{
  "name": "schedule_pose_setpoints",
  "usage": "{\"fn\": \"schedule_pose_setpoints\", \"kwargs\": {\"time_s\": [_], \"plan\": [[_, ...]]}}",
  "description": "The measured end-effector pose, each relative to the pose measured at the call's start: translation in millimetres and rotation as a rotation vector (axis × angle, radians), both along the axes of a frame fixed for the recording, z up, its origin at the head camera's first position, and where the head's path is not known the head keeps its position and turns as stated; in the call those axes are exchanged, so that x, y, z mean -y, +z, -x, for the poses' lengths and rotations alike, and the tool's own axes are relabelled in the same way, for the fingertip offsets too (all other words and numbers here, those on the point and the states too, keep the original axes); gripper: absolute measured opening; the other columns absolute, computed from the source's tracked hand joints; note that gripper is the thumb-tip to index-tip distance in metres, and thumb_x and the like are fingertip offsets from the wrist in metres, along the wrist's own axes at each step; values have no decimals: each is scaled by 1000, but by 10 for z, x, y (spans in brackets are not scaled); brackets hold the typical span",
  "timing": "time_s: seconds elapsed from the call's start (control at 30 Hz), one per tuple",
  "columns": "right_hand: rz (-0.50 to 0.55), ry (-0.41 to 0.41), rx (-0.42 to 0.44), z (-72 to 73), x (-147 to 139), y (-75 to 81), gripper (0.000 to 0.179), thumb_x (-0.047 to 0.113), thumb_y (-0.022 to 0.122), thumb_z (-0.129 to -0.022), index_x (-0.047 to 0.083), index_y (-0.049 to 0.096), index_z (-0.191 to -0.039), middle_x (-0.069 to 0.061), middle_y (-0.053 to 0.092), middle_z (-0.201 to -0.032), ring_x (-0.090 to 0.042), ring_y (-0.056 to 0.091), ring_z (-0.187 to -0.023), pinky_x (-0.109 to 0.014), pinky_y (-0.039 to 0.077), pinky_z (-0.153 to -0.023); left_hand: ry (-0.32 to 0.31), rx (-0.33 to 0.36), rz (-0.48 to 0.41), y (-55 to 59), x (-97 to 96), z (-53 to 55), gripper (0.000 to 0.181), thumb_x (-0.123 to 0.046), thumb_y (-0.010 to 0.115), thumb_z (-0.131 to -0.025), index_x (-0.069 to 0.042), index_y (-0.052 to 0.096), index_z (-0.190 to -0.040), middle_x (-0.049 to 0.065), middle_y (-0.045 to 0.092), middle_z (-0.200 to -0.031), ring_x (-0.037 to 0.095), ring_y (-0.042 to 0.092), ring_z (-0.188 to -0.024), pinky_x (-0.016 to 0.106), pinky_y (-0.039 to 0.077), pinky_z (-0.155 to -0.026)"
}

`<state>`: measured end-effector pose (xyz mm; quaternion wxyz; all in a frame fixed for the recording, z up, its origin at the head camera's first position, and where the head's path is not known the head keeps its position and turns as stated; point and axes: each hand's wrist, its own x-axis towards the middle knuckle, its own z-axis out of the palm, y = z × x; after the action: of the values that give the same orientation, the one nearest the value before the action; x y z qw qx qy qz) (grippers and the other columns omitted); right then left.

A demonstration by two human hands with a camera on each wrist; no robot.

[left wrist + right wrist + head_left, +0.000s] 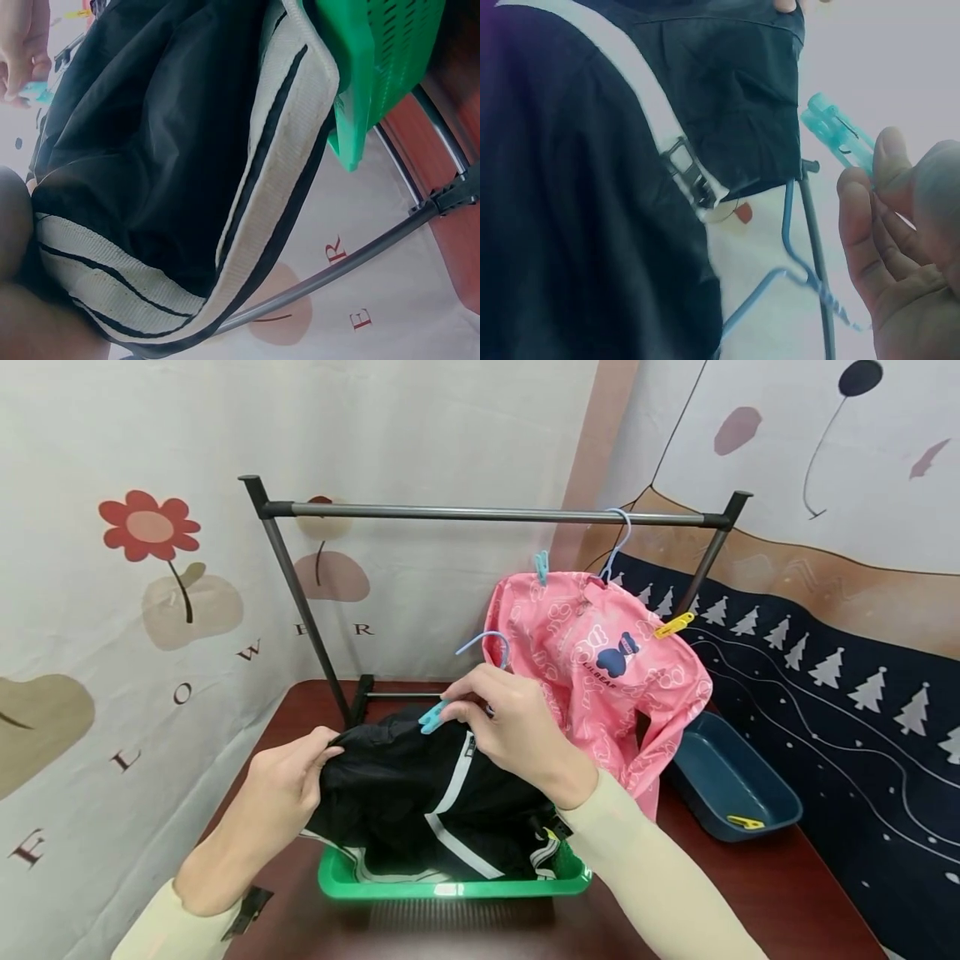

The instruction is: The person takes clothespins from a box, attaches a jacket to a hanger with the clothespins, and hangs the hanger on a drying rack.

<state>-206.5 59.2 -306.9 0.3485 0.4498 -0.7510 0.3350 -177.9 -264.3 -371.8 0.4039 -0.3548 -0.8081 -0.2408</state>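
Note:
My left hand (288,785) pinches the upper left edge of a black jacket (382,777) with white trim and a zipper. A light blue clothespin (432,717) is held between the thumb and fingers of my right hand (517,727), just above the jacket's collar area. In the right wrist view this clothespin (840,135) is apart from the cloth. The hook of a blue hanger (491,639) rises behind my right hand, and part of the hanger (789,217) shows past the jacket's edge. Below, the jacket's lower part lies over a green basket (457,889).
A grey metal rack (450,513) stands behind. On its bar hangs a pink jacket (592,652), with a blue clothespin (542,567) and a yellow clothespin (673,626) on its shoulders. At right, a dark blue basin (723,777) contains a yellow clothespin (745,822).

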Motion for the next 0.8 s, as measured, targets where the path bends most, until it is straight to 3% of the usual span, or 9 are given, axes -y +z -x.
{"fn": "schedule_pose_setpoints", "kwargs": {"time_s": [0.2,0.5,0.67,0.8], "plan": [[-58,-4,-41,24,209,73,15,7,92,-100,4,77,-104,-5,80,-95,-12,77,-80,-16,58,-72,-1,12,1,13,4,-11,48,-38,44,-124,-4,72,-106,8,84,-95,11,64,-70,23,50,-66],[-217,-89,-170,-7,491,148,21,16,92,-102,7,74,-103,-2,77,-97,-9,77,-80,-13,62,-80,17,7,15,18,-11,-21,50,-39,43,-126,-3,72,-107,9,81,-93,13,66,-72,29,54,-68],[-301,-129,-208,-33,603,136,18,15,92,-103,8,75,-102,0,75,-97,-7,79,-86,-14,64,-85,11,-5,19,20,-20,-13,50,-38,42,-127,-2,72,-108,9,81,-93,11,60,-71,26,50,-65],[-347,-142,-209,-56,641,121,13,12,90,-104,9,77,-105,0,73,-97,-7,78,-86,-14,63,-81,4,-17,21,20,-30,0,50,-37,41,-127,-2,72,-107,9,80,-91,9,56,-70,24,46,-64]]}}
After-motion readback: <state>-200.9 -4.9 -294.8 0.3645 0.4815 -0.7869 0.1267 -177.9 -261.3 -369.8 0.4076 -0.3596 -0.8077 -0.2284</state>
